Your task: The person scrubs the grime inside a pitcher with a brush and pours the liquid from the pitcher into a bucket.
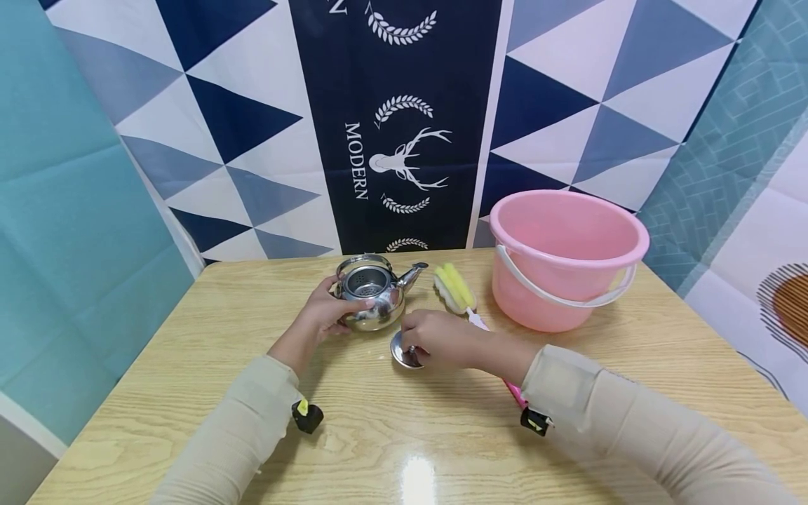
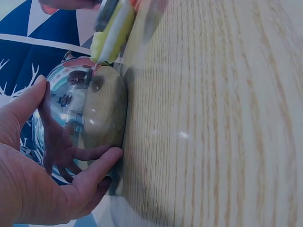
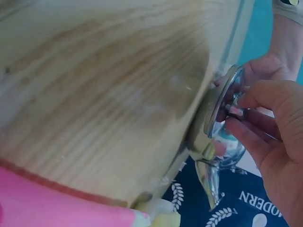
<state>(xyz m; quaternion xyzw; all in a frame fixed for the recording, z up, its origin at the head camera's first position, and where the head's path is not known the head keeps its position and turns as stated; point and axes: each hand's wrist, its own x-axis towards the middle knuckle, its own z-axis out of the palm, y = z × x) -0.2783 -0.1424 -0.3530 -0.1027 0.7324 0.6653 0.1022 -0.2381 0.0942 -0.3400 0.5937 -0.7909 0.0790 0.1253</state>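
kettle in your left hand, lid pinched in your right

your left hand (image 1: 325, 308) grips the steel kettle (image 1: 381, 314), just l of ctr in the head view. per the l wrist cam, thumb's up on the round side & fingertips are down by the base, spread wide across the metal. kettle's upright on the wood-grain table (image 1: 208, 337), mouth uncovered, strainer (image 1: 367, 283) showing inside; spout (image 1: 412, 276) aims at the upper r of the frame.

your right hand (image 1: 442, 340) pinches the small knob (image 3: 236, 111) of the round steel lid (image 1: 399, 351), thumb & fingertips pressed on it. lid's off the kettle, near it, a bit below & r of it, approx ctr of the head view. can't tell if its rim touches the table.

r of the kettle: a brush, yellow & white head (image 1: 456, 287) nr ctr, pink grip (image 1: 516, 394) lower down, partly hidden by your right arm. pink bucket (image 1: 536, 314) w/ a white bail (image 1: 568, 301) stands r of ctr, by the brush head. backdrop (image 1: 252, 119) behind, top of frame: blue/white triangles, plus a dark panel w/ deer head & "modern". beige sleeves (image 1: 233, 421) on both arms, black wrist cam (image 1: 307, 416) at the left cuff.
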